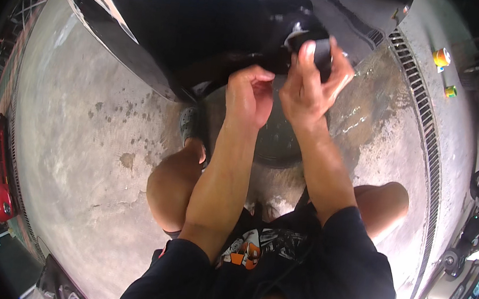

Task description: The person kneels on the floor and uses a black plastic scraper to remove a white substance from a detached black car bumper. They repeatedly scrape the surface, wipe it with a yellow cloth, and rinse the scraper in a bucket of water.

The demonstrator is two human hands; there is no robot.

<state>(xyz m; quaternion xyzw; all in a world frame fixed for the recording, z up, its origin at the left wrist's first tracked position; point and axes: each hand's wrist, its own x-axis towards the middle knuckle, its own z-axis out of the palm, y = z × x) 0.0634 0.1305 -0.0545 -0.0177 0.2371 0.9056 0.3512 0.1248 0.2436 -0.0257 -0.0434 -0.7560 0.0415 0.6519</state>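
Observation:
My right hand (313,93) grips a dark, block-shaped pad (322,53) between thumb and fingers. It is at the glossy black car body (206,23), and the hand is slightly blurred. Whether the pad presses on the paint, I cannot tell. Just left of it, my left hand (251,95) is raised near the lower edge of the panel. Its fingers curl inward, and nothing shows in them. Beneath my hands, between my knees, lies a dark round shape (277,147) that my forearms partly cover.
A curved black panel edge (126,59) juts out on the left. Wet concrete (365,116) lies to the right, beside a slotted drain grate (420,92). Beyond it stand an orange container (440,57) and a small green-yellow item (451,91). A red car (4,195) is parked far left.

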